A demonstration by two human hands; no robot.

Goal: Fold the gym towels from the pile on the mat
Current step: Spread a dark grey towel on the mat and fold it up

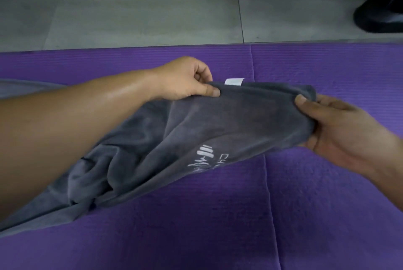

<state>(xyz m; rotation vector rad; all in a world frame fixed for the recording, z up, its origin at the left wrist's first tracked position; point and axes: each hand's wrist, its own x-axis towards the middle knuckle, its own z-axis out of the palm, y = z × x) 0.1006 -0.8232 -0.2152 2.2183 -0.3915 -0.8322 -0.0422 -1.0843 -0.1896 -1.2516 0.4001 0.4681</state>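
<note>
The grey gym towel (196, 130) is held above the purple mat (327, 204) by both hands. The left hand (187, 82) pinches the upper edge between thumb and curled fingers, just beside the white label (234, 81). The right hand (340, 130) is clamped on the towel's far-right end, thumb on top and fingers wrapped beneath a bunched thickness of cloth. The held edge runs roughly left to right between the two hands and is near taut. From that edge the towel's long axis descends toward the lower left, passing under the left forearm; its trailing end appears to rest crumpled on the mat. A white printed logo (207, 158) faces up near the lower border. Judgement: the step in hand is spreading the towel ahead of the first fold. The free bulk lies on the left-hand side, low and close to the body, so the next move calls for lifting or shaking the held edge away from the body until the trailing length hangs clear. Risk: the cloth bunched in the right hand may conceal a doubled corner, which would skew the fold. Grey tiled floor (130, 8) lies beyond the mat, with a dark shoe (377, 18) at upper right.
</note>
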